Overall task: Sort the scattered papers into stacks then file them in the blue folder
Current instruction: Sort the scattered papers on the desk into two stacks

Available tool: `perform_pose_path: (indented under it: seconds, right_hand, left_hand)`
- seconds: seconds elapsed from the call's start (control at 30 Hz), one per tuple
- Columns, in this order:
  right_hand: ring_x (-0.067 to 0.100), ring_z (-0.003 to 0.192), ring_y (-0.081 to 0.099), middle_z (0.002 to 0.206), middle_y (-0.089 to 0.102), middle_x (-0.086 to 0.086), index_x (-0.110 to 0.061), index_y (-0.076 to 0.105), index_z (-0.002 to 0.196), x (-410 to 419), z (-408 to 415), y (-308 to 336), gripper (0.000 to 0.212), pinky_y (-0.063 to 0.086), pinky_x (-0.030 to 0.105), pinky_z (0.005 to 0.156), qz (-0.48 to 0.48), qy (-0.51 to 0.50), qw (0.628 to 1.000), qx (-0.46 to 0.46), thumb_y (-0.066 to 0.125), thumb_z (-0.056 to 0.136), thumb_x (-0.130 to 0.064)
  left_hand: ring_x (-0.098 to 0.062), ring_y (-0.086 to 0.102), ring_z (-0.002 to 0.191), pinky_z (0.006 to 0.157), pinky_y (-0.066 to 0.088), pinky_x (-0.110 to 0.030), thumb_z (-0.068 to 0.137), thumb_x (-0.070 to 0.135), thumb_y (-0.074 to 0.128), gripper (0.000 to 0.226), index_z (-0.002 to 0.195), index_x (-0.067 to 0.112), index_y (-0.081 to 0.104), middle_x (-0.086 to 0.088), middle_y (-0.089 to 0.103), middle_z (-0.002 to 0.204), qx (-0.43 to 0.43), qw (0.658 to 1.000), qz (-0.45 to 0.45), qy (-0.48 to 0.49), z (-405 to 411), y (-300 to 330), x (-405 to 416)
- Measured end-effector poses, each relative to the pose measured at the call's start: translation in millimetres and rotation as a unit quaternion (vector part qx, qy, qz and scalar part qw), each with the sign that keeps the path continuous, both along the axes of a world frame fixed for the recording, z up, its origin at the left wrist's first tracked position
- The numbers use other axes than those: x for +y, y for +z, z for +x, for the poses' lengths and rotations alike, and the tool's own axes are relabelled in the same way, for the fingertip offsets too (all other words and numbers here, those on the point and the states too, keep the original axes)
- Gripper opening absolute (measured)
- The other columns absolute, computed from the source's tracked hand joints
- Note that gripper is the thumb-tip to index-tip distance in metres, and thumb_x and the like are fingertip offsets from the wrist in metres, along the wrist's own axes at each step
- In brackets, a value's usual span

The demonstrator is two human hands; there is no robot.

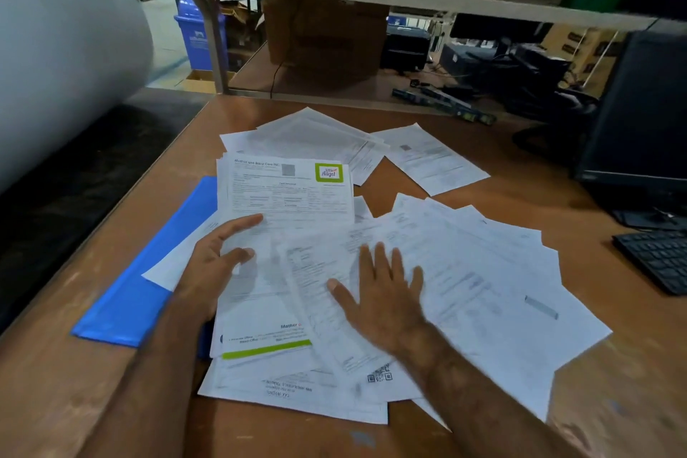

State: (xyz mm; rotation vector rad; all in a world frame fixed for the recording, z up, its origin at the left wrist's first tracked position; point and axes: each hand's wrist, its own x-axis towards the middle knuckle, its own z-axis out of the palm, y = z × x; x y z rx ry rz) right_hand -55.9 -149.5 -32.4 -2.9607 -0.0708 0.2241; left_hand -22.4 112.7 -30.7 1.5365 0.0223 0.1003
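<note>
White printed papers lie scattered over the brown table (502, 197). A small stack topped by an invoice with a green logo (290, 193) sits in the middle, and my left hand (213, 264) grips its left edge, thumb on top. My right hand (383, 294) rests flat, fingers spread, on a fan of loose sheets (483, 271) to the right. More sheets (316, 138) lie at the back. The blue folder (148, 271) lies closed on the left, partly under the papers.
A black monitor (643, 115) and keyboard (658, 260) stand at the right edge. A shelf frame with cardboard boxes (327, 30) rises behind the table. A big pale roll (55, 41) fills the left. A blue bin (197, 33) stands on the floor beyond.
</note>
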Motion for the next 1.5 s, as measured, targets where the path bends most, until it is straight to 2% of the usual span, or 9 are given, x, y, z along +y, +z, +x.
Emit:
perform_pose_path:
  seconds: [0.33,0.47,0.57,0.77,1.0,1.13,1.23,1.37,1.5]
  right_hand:
    - [0.013,0.157,-0.01,0.17,-0.008,-0.014,-0.039,-0.001,0.162,-9.9,25.6,-0.3,0.066,-0.01,0.059,0.122,-0.057,0.421,0.901,-0.09,0.016,0.104,-0.066]
    - [0.018,0.158,-0.006,0.17,-0.008,-0.014,-0.058,-0.001,0.155,0.2,42.0,1.1,0.052,-0.001,0.069,0.119,-0.037,0.348,0.934,-0.078,0.019,0.107,-0.053]
    - [0.014,0.158,-0.006,0.17,-0.008,-0.016,-0.06,-0.005,0.154,9.2,49.2,-3.4,0.051,0.001,0.067,0.119,0.01,0.333,0.94,-0.072,0.017,0.108,-0.053]
    - [0.012,0.157,-0.005,0.169,-0.009,-0.017,-0.056,-0.006,0.155,33.4,75.8,-0.7,0.052,0.003,0.066,0.121,0.021,0.39,0.912,-0.125,0.017,0.109,-0.056]
    - [0.017,0.157,0.01,0.172,-0.002,-0.007,-0.037,0.01,0.162,45.5,79.2,-10.7,0.071,0.024,0.059,0.117,0.029,0.304,0.916,-0.26,0.037,0.102,-0.063]
    - [0.024,0.154,0.023,0.171,0.013,0.001,-0.028,0.035,0.156,33.3,67.0,-12.2,0.068,0.024,0.058,0.115,0.074,0.135,0.956,-0.25,0.031,0.099,-0.066]
    - [0.02,0.147,0.033,0.157,0.042,-0.003,-0.029,0.05,0.141,-22.3,69.4,0.3,0.064,0.022,0.053,0.117,0.115,0.099,0.981,-0.117,0.039,0.095,-0.072]
    - [0.011,0.153,0.016,0.165,0.026,-0.011,-0.039,0.032,0.155,-92.7,65.6,14.7,0.101,0.013,0.057,0.12,0.06,0.13,0.989,0.023,0.052,0.071,-0.092]
    - [0.026,0.144,0.032,0.159,0.033,-0.003,-0.041,0.029,0.155,-97.2,64.2,31.2,0.11,0.022,0.059,0.113,-0.006,0.087,0.996,0.006,0.061,0.063,-0.092]
  left_hand:
    - [0.003,0.051,0.126,0.098,0.043,-0.015,0.102,0.003,0.046,0.045,0.135,0.029,0.064,0.014,0.054,0.146,0.005,1.0,0.006,0.004,-10.1,17.3,-9.9]
    - [0.019,0.039,0.127,0.102,0.03,-0.012,0.107,0.047,0.038,0.042,0.147,0.045,0.046,0.033,0.041,0.148,-0.008,0.999,0.04,0.007,-12.6,16.0,-14.3]
    - [0.033,0.037,0.118,0.094,0.034,-0.001,0.105,0.052,0.033,0.046,0.151,0.049,0.037,0.048,0.037,0.137,-0.005,0.998,0.063,0.011,-12.4,18.6,-19.1]
    - [-0.01,0.045,0.14,0.112,0.045,-0.049,0.103,0.052,0.043,0.042,0.143,0.066,0.036,0.03,0.039,0.152,0.005,0.998,0.058,-0.001,-5.3,7.4,-11.1]
    - [-0.018,0.045,0.141,0.111,0.043,-0.054,0.102,0.038,0.056,0.065,0.146,0.067,0.018,0.013,0.032,0.161,-0.043,0.998,0.047,0.023,-1.0,-3.8,-8.6]
    - [-0.013,0.046,0.137,0.113,0.04,-0.04,0.107,0.015,0.049,0.044,0.143,0.04,0.048,0.021,0.048,0.146,-0.073,0.992,0.101,0.01,0.2,-6.2,-5.0]
    - [-0.012,0.052,0.134,0.114,0.038,-0.032,0.106,0.006,0.046,0.037,0.116,0.03,0.073,0.009,0.064,0.135,-0.064,0.994,0.084,0.008,0.2,-6.4,-4.5]
    - [-0.006,0.057,0.128,0.107,0.044,-0.032,0.099,0.015,0.064,0.025,0.118,0.028,0.075,0.009,0.066,0.134,-0.048,0.992,0.112,0.017,-1.4,-4.1,-3.7]
    - [-0.001,0.061,0.12,0.098,0.047,-0.018,0.094,-0.006,0.062,0.033,0.111,0.018,0.076,0.003,0.07,0.128,-0.046,0.995,0.083,0.009,-5.9,2.1,-3.4]
